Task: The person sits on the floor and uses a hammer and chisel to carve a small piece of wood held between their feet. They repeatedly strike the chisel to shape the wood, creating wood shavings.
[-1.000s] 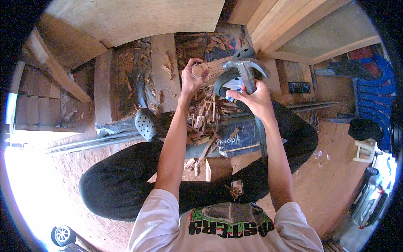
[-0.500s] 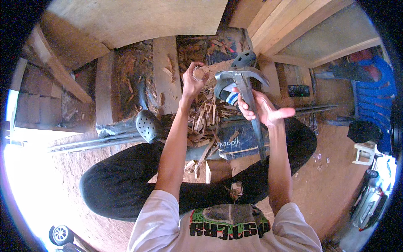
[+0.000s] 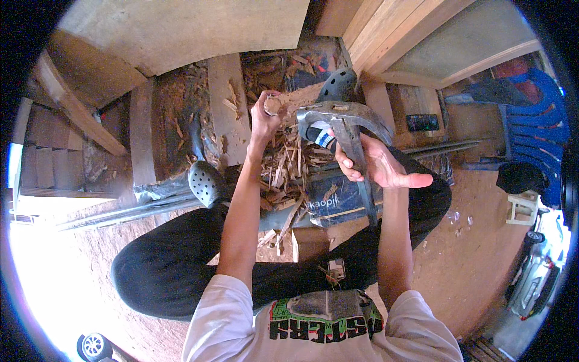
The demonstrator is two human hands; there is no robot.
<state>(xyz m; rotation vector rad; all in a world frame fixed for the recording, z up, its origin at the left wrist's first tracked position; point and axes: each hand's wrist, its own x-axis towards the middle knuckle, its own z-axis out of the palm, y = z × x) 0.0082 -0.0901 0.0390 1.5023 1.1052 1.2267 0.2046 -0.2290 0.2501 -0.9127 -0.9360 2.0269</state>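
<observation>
My left hand (image 3: 263,123) is closed around the near end of a short round piece of wood (image 3: 304,95). Its pale cut end faces me, and the far end reaches toward my right clog (image 3: 339,84). In my right hand (image 3: 380,163) is a dark pick-shaped hammer (image 3: 345,113), its two-armed curved metal head uppermost. The tapered handle crosses the curled fingers and hangs down past the palm, while my thumb sticks out to the right. The hammer head is just right of the wood; whether they touch I cannot tell. Splintered wood chips (image 3: 283,163) lie heaped below.
My left clog (image 3: 206,184) rests left of the chips. A dark blue printed sheet (image 3: 341,202) lies by the handle. A phone (image 3: 422,122) lies on a board at right. Farther right stands a blue plastic chair (image 3: 534,133). Wooden panels (image 3: 199,27) rise at the back.
The whole view has shifted slightly. The hammer's head has moved left and looks a little larger. Both hands keep the same hold.
</observation>
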